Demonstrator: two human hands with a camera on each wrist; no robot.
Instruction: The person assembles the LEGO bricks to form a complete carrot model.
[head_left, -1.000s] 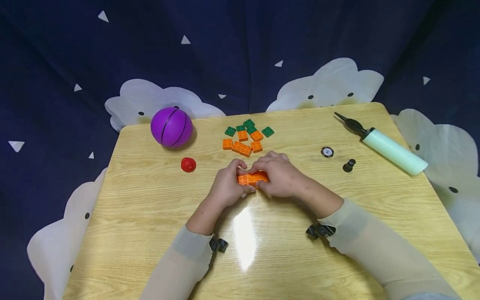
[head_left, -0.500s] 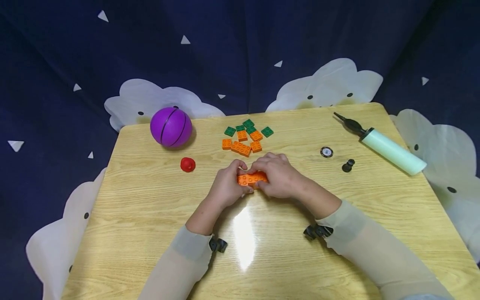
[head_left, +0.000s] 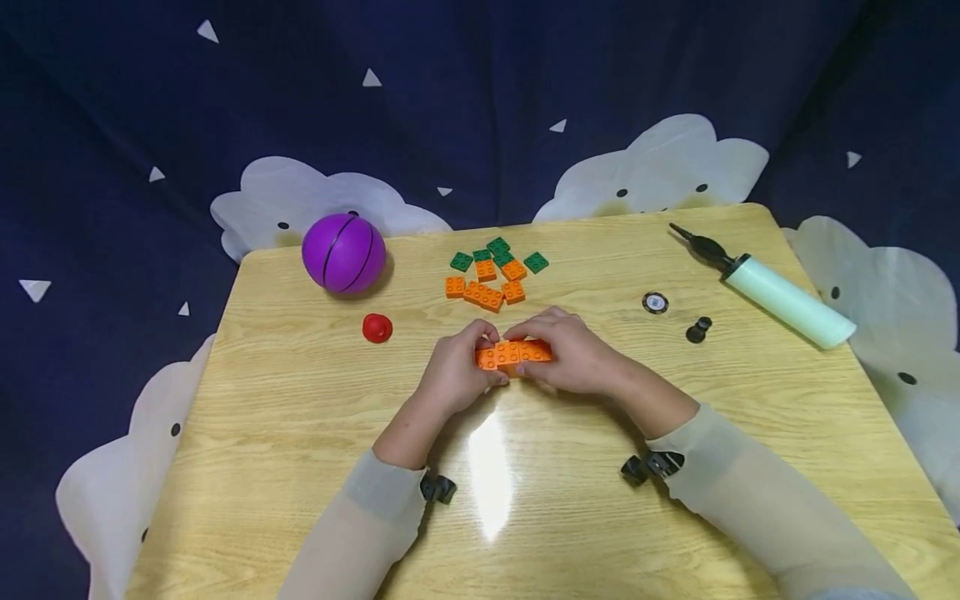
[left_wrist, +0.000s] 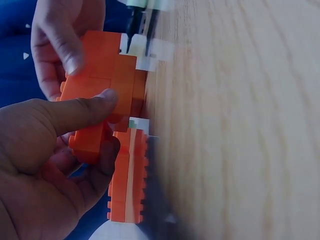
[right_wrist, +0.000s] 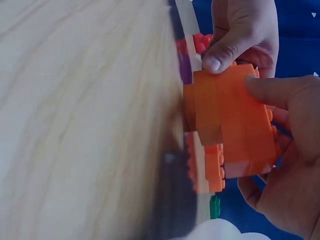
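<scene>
Bricks (head_left: 508, 353), orange and joined, sit between left hand (head_left: 456, 363) and right hand (head_left: 576, 357), both pinching them.

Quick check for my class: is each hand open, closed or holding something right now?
Left hand: holding the orange, studded, blocky plastic-brick assembly.
Right hand: holding the same assembly.

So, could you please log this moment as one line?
Left hand: grips orange brick build, left end | right hand: grips right end | loose bricks: orange and green, on table beyond
</scene>
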